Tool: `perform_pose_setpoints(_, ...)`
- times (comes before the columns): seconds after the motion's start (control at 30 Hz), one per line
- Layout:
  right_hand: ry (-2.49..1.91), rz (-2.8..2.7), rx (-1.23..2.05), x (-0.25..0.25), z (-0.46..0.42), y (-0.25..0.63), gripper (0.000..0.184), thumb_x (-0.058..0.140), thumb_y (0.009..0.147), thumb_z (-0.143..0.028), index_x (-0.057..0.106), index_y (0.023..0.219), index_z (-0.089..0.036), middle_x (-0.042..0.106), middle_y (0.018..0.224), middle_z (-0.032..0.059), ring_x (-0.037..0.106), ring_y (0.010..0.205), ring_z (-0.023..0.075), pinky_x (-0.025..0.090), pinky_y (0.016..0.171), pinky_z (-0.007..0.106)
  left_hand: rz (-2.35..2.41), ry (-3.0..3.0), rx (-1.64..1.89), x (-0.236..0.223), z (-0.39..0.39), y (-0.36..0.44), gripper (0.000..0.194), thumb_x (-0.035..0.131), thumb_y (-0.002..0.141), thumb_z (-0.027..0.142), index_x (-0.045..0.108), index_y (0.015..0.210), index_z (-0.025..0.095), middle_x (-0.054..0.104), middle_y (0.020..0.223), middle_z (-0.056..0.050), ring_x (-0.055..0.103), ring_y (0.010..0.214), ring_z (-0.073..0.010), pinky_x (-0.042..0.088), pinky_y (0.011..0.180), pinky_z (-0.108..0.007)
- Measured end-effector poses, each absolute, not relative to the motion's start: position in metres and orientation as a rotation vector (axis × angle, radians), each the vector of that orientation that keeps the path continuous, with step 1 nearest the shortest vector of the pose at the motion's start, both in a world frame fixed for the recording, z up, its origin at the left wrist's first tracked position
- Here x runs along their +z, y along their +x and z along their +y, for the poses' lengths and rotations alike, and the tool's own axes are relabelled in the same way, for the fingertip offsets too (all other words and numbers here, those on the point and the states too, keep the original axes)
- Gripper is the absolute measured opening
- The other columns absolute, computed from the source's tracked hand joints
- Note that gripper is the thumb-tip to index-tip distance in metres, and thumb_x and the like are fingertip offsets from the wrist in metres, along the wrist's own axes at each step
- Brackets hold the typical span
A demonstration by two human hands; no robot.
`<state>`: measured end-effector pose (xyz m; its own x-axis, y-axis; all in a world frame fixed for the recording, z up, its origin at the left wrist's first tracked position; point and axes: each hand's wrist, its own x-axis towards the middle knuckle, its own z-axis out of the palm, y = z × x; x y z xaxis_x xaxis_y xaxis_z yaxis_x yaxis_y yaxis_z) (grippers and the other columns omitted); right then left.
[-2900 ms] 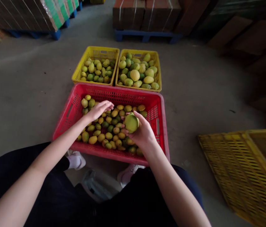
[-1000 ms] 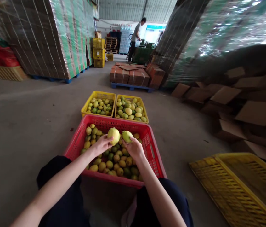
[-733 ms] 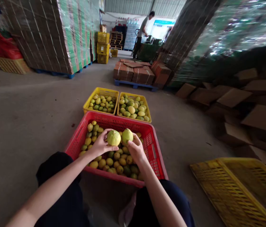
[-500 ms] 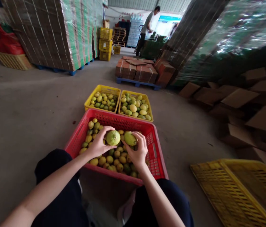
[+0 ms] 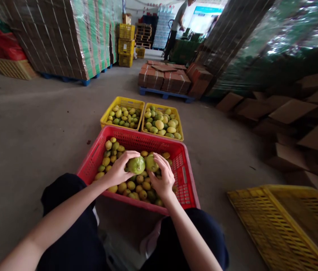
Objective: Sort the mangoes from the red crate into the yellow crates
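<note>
My left hand (image 5: 121,168) grips a green lemon (image 5: 136,165), thumb below and fingers over the top. Close beside it, my right hand (image 5: 163,176) is closed around another yellow-green lemon (image 5: 151,163), partly covered by my fingers. Both fruits are held above a red plastic crate (image 5: 186,171) that stands between my knees. Many yellow and green lemons (image 5: 131,185) lie inside this crate, some of them hidden under my hands and wrists.
Beyond the red crate stand two yellow crates of lemons, a left one (image 5: 105,113) and a right one (image 5: 179,118). A yellow crate (image 5: 283,222) lies at right, near cardboard boxes (image 5: 291,111). Flattened cartons (image 5: 164,77) rest on a blue pallet. A person (image 5: 178,28) stands behind.
Both lemons have turned in my fingers and moved slightly closer together. My right fingers now cover more of their fruit. The view has tipped down a little.
</note>
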<state>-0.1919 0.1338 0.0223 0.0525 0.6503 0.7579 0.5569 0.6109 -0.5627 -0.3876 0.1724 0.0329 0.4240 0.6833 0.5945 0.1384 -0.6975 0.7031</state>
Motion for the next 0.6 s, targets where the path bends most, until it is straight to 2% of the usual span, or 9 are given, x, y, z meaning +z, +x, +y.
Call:
perform_pose_setpoints(0.1,-1.162,-1.401,0.779,0.029,0.134,-0.189,0.057,0.078,0.065,-0.023,0.053,0.116,-0.027,0.072,0.097,0.0035,0.070,0.086,0.0237,0.059,0.073,0.038,0.812,1.753,1.059,0.029,0.177,-0.390,0.068,0.083,0.059,0.043,0.054,0.115,0.020,0.062,0.110,-0.009,0.061,0.099,-0.0230,0.051,0.084,-0.033)
perform_pose_setpoints(0.2,-1.186,-1.044,1.414,0.029,0.137,-0.190,0.050,0.078,0.065,-0.043,0.054,0.104,-0.023,0.068,0.068,-0.0015,0.065,0.054,0.0180,0.054,0.046,0.028,0.840,1.232,0.805,0.023,0.182,-0.389,0.073,0.069,0.062,0.068,0.058,0.110,0.015,0.066,0.092,-0.009,0.063,0.073,-0.0179,0.052,0.061,-0.028)
perform_pose_setpoints(0.27,-1.188,-0.836,1.634,0.026,0.140,-0.194,0.042,0.073,0.068,-0.052,0.056,0.090,-0.020,0.066,0.061,0.0002,0.061,0.045,0.0160,0.049,0.037,0.025,0.862,0.948,0.687,0.020,0.184,-0.386,0.071,0.059,0.069,0.072,0.061,0.106,0.012,0.067,0.082,-0.008,0.059,0.060,-0.0144,0.051,0.053,-0.026)
perform_pose_setpoints(0.37,-1.205,-0.658,1.756,0.022,0.146,-0.199,0.038,0.071,0.070,-0.052,0.059,0.080,-0.017,0.066,0.059,0.0028,0.058,0.041,0.0135,0.046,0.035,0.023,0.896,0.678,0.624,0.022,0.183,-0.380,0.058,0.058,0.078,0.063,0.062,0.104,0.011,0.067,0.075,-0.008,0.058,0.055,-0.0126,0.050,0.052,-0.023)
perform_pose_setpoints(0.47,-1.169,-0.603,1.707,0.020,0.148,-0.202,0.032,0.074,0.068,-0.044,0.059,0.082,-0.019,0.067,0.066,0.0007,0.060,0.049,0.0137,0.050,0.042,0.024,0.898,0.494,0.651,0.027,0.182,-0.374,0.046,0.059,0.082,0.052,0.062,0.101,0.010,0.067,0.073,-0.007,0.061,0.056,-0.0134,0.052,0.053,-0.023)
perform_pose_setpoints(0.53,-1.132,-0.620,1.650,0.017,0.148,-0.204,0.032,0.073,0.067,-0.041,0.057,0.088,-0.022,0.066,0.072,-0.0019,0.061,0.057,0.0146,0.051,0.048,0.026,0.883,0.379,0.714,0.029,0.182,-0.371,0.039,0.061,0.082,0.047,0.062,0.098,0.012,0.068,0.073,-0.006,0.062,0.058,-0.0138,0.053,0.055,-0.023)
perform_pose_setpoints(0.6,-1.136,-0.689,1.592,0.013,0.147,-0.207,0.038,0.070,0.069,-0.040,0.056,0.102,-0.027,0.065,0.079,-0.0036,0.061,0.064,0.0150,0.051,0.052,0.026,0.864,0.270,0.814,0.027,0.182,-0.368,0.033,0.061,0.081,0.043,0.061,0.096,0.014,0.068,0.075,-0.005,0.063,0.061,-0.0138,0.054,0.058,-0.024)
